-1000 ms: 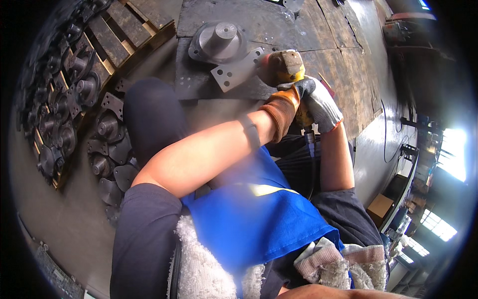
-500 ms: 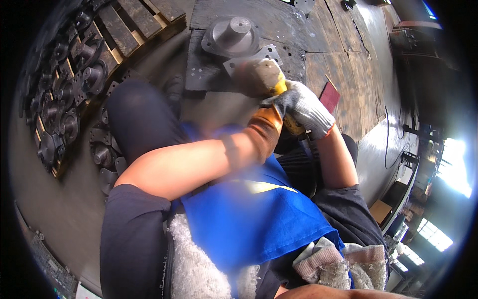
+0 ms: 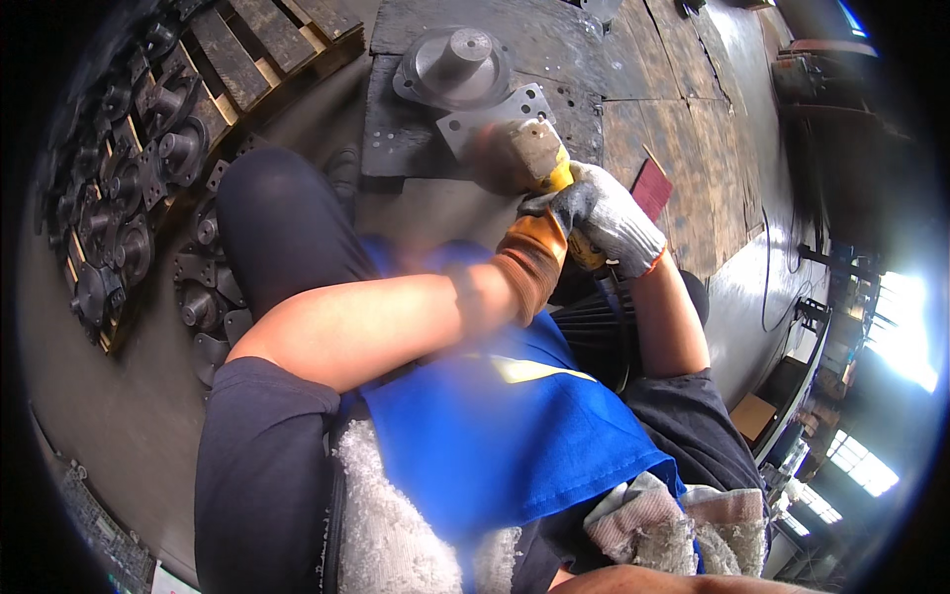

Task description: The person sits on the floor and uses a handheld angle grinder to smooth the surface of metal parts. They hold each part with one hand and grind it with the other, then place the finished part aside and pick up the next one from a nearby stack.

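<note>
An angle grinder (image 3: 540, 156) with a grey metal head and yellow body is held over the near edge of the bench. My right hand (image 3: 616, 220), in a white knit glove, wraps round its body. Closed on the grinder too is my left hand (image 3: 556, 216), in a glove with an orange cuff; its fingers are partly hidden behind the right glove. The disc side is a brownish blur against the holed corner plate of a dark metal flanged part (image 3: 461, 71), which has an upright round hub. Whether disc and plate touch, I cannot tell.
A dark red flat piece (image 3: 651, 190) lies on the wooden bench top (image 3: 708, 168) to the right. Several similar flanged parts (image 3: 178, 147) crowd a wooden pallet (image 3: 267, 49) at left, with more on the floor beside my knee (image 3: 282, 198). A cable (image 3: 767, 287) hangs at right.
The view has shifted slightly, so the bench and flanged part sit a little farther left and up. Both hands keep their hold on the grinder, which has hardly moved.
</note>
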A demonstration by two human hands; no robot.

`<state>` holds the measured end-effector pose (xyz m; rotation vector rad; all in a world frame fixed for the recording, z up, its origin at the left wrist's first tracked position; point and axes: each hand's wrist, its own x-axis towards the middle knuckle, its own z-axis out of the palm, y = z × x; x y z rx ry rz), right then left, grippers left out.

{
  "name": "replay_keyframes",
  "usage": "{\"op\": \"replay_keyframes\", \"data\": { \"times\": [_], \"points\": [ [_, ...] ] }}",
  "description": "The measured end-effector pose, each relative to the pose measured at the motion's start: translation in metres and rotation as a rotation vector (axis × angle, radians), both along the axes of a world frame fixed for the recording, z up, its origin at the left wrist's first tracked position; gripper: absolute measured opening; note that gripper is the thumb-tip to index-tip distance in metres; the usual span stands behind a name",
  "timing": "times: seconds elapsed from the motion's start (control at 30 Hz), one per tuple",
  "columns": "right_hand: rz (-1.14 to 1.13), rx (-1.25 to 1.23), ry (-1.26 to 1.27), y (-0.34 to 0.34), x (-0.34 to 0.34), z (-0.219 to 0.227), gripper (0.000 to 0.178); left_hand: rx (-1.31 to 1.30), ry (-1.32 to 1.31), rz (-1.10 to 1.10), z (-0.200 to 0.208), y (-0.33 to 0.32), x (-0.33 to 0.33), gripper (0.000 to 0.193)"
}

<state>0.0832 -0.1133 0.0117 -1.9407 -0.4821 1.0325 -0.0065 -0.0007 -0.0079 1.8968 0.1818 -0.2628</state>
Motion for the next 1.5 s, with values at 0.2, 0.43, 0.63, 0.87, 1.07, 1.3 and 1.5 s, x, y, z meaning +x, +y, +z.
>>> {"op": "replay_keyframes", "data": {
  "times": [0.2, 0.43, 0.63, 0.87, 1.07, 1.3, 1.5],
  "points": [
    [-0.081, -0.041, 0.025, -0.002, 0.000, 0.013, 0.037, 0.205, -0.214, -0.037, -0.097, -0.056, 0.007, 0.021],
    [-0.297, 0.058, -0.089, -0.037, 0.022, -0.008, 0.025, 0.336, -0.236, -0.394, -0.067, -0.046, 0.045, 0.040],
    [-0.347, 0.075, -0.020, -0.043, 0.039, -0.005, 0.024, -0.102, 0.093, -0.185, -0.035, -0.031, 0.067, 0.046],
    [-0.102, 0.131, -0.015, -0.022, 0.051, -0.017, 0.033, -0.380, 0.245, 0.197, -0.032, -0.027, 0.072, 0.059],
    [-0.310, 0.090, 0.095, -0.033, 0.064, -0.027, 0.032, -0.396, 0.212, 0.182, -0.070, -0.034, 0.105, 0.055],
    [-0.201, 0.059, -0.025, 0.004, 0.039, -0.016, 0.028, -0.350, 0.154, 0.261, -0.094, -0.042, 0.090, 0.051],
    [-0.024, 0.013, 0.080, 0.048, 0.011, 0.006, 0.043, -0.003, -0.129, 0.026, -0.082, -0.003, 0.030, 0.041]
  ]
}}
